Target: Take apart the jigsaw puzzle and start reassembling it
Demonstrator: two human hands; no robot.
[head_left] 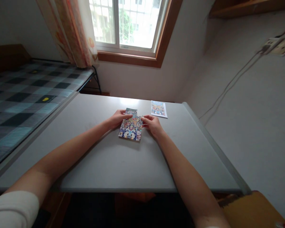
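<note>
A small colourful jigsaw puzzle (131, 128) lies flat on the grey table (114, 161), with a darker piece or block (131, 111) at its far edge. My left hand (117, 118) rests at the puzzle's left far corner, fingers curled and pressing on it. My right hand (152, 124) sits at the right far corner, fingertips pinched against the puzzle's edge. Whether either hand holds a loose piece is too small to make out.
A printed picture card (159, 108) lies on the table beyond my right hand. A bed with a checked cover (21, 95) stands along the left side. White wall runs close on the right; a window and curtain (71, 31) are behind the table.
</note>
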